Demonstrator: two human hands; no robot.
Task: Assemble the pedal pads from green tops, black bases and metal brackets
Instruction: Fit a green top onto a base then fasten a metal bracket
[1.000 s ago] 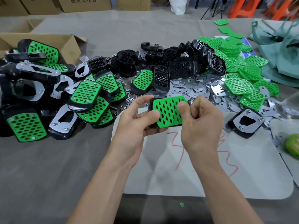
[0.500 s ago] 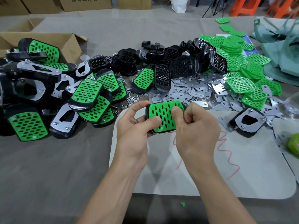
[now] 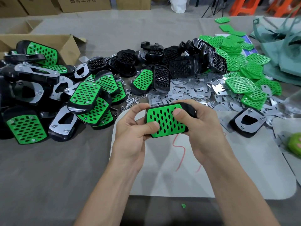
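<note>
- Green top (image 3: 168, 122) sits pressed in its black base (image 3: 190, 108), held above the desk (image 3: 48, 176) between both my hands.
- My left hand (image 3: 130, 129) grips the left end, thumb on the face; my right hand (image 3: 201, 123) wraps the right end.
- Plastic looks light and stiff, probably a bit slick; I judge the edges the safest hold.

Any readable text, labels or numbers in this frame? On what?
"曲奇工作台": black print on the cardboard box at the top edge; character tops are cropped, so the reading is tentative.
Red scribble on the white mat: a squiggle, not letters.
Held pedal pad: no marking visible.
</note>
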